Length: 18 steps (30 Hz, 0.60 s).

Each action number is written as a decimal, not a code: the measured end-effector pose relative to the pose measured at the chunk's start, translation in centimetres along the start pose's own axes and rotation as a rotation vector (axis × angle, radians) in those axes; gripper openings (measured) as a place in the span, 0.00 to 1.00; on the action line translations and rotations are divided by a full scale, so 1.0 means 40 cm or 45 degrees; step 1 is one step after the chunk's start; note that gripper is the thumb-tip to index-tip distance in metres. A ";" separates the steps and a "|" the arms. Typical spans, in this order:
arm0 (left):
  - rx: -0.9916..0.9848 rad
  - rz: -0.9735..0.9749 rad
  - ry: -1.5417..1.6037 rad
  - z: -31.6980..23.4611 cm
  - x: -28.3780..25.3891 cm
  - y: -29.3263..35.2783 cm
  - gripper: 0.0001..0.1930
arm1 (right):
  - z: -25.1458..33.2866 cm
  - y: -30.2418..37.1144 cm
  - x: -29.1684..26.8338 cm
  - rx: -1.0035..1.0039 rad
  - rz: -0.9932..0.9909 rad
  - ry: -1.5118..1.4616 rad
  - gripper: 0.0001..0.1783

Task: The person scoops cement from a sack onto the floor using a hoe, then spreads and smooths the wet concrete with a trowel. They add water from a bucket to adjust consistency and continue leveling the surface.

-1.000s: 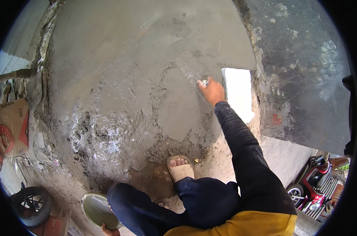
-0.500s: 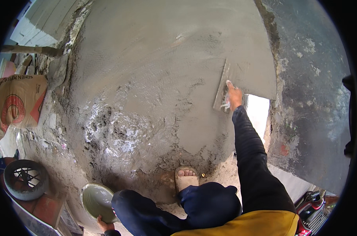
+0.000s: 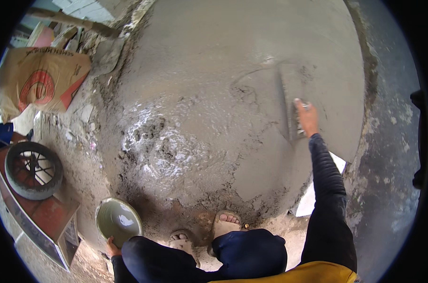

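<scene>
My right hand (image 3: 308, 119) grips the handle of a flat rectangular trowel (image 3: 288, 96), whose long blade lies on wet grey cement (image 3: 214, 89). A ridge of cement runs along the blade's left edge, slightly blurred. Low on the left, my left hand (image 3: 113, 247) holds the near rim of a round, pale green basin (image 3: 111, 221) with some liquid in it, tilted beside my knee. Smooth cement spreads right of and beyond the trowel. Left of it, a rough, watery patch (image 3: 162, 146) shines.
My sandalled feet (image 3: 226, 225) stand at the cement's near edge. A white flat piece (image 3: 313, 198) lies under my right forearm. At left are a brown paper sack (image 3: 48, 80), a spoked wheel (image 3: 33, 170) and a wooden-handled tool (image 3: 72, 21). Dark floor (image 3: 388, 155) borders the right.
The trowel has slid farther from me over the cement and its blade has turned, far end now leaning left. My view has shifted, bringing my left foot in. The basin stays in my left hand.
</scene>
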<state>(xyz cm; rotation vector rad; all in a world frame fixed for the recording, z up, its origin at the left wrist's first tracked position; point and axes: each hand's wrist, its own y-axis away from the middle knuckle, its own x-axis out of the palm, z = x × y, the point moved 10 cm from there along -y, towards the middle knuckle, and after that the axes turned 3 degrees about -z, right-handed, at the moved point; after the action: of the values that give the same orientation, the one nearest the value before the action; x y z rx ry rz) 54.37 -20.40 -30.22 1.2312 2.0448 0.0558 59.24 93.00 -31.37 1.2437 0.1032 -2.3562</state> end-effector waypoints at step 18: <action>-0.586 -0.185 0.643 0.122 0.083 0.182 0.18 | 0.616 0.347 0.602 -0.233 0.812 0.122 0.52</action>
<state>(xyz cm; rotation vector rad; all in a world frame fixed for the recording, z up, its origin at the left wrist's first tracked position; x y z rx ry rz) 61.87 -15.43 -32.84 0.8277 2.3548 0.7926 35.07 64.95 -34.06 1.0958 -0.0436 -1.7015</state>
